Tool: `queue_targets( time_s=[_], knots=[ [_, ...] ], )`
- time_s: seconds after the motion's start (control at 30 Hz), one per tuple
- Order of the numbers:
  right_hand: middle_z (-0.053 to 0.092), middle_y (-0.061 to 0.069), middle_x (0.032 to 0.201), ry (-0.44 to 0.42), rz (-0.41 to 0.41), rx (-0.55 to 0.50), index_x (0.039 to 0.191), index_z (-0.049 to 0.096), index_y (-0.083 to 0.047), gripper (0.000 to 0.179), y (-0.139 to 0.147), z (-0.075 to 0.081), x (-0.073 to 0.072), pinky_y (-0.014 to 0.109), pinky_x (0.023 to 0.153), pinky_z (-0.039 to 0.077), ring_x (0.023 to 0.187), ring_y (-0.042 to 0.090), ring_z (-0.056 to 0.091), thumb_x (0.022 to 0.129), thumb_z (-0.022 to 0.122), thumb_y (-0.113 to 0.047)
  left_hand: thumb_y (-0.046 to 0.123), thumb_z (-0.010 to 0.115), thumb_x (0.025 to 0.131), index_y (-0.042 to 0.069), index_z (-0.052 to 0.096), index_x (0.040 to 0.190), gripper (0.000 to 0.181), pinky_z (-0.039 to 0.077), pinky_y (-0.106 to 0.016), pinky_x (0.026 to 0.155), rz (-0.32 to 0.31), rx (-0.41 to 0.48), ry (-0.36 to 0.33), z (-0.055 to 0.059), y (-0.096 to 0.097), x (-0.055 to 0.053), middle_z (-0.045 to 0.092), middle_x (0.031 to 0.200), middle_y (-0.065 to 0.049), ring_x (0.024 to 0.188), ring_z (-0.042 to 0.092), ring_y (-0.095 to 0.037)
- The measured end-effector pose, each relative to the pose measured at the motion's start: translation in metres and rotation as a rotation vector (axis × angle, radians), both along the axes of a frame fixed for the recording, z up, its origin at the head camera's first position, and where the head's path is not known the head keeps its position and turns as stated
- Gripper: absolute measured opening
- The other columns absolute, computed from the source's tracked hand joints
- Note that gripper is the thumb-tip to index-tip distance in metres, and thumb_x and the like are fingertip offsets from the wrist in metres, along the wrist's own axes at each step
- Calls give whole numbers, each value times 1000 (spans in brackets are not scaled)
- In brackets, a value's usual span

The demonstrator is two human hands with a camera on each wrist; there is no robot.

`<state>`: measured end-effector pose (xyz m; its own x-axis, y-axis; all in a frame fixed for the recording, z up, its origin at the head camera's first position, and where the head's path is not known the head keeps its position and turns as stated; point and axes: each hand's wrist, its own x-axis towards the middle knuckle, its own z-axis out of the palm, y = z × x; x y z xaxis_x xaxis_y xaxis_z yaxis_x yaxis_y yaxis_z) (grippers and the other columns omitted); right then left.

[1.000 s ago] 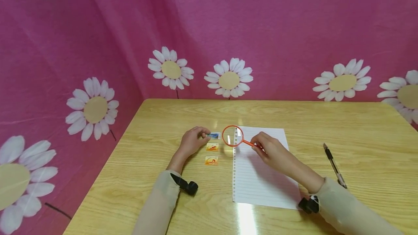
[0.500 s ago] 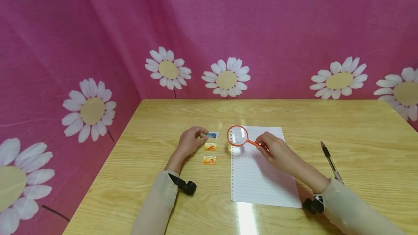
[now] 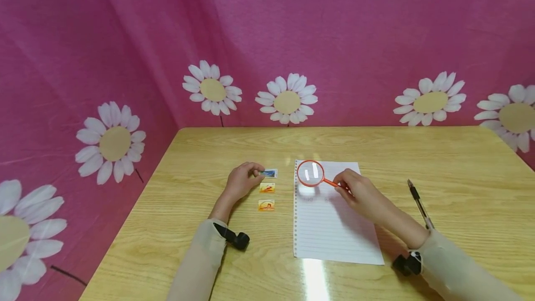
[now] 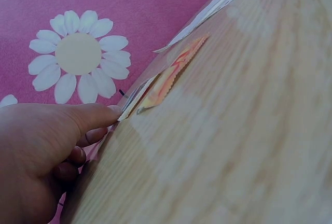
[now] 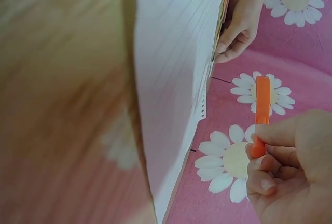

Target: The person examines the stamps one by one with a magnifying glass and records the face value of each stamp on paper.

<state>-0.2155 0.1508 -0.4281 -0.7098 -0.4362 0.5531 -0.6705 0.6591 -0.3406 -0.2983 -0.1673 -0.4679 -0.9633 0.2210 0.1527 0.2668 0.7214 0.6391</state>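
Observation:
With thumb and fingers my left hand [image 3: 242,181] pinches the left edge of a blue postage stamp [image 3: 270,173] on the table. Two orange-yellow stamps, the middle one [image 3: 267,188] and the nearest one [image 3: 266,206], lie in a column below it. In the left wrist view, the thumb tip meets the corner of the blue stamp [image 4: 136,99], and a scalloped orange stamp [image 4: 174,73] is beside it. My right hand [image 3: 360,195] holds a red-orange magnifying glass [image 3: 310,173] by its handle, lens over the top left of a lined sheet. The right wrist view shows the glass edge-on [image 5: 263,99].
The lined sheet [image 3: 334,236], with punched holes down its left side, lies under my right forearm. Faint writing shows near its top. A black-tipped pen [image 3: 420,204] rests right of the sheet. A pink flowered curtain [image 3: 334,36] borders the wooden table [image 3: 234,273].
My right hand has carried the magnifying glass rightward, from the gap beside the blue stamp to over the sheet. My left hand stays at the stamp. The head view has shifted slightly.

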Motion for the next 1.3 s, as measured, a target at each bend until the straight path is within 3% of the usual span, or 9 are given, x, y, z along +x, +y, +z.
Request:
queue_targets(
  time_s=[0.67,1.07,1.3],
  knots=[
    [58,1,80,-8,-49,15,89,60,-2,21,27,-1,10,24,58,48,70,6,52,78,71,12,24,69,91,12,70,107,20,43,-41,93,-4,4,-3,-3,0,-1,62,89,-4,93,57,-22],
    [60,3,82,37,-58,26,89,60,-1,25,45,-4,14,24,58,49,70,8,54,74,73,15,23,70,91,11,69,106,19,43,-39,91,-11,-7,11,-1,1,0,62,89,-4,91,56,-22],
    [60,3,83,3,-91,38,90,60,-2,23,56,-4,19,24,59,49,71,7,53,75,73,12,23,70,90,10,69,105,20,42,-38,91,2,-9,3,2,2,3,62,90,-4,91,56,-22]
  ],
)
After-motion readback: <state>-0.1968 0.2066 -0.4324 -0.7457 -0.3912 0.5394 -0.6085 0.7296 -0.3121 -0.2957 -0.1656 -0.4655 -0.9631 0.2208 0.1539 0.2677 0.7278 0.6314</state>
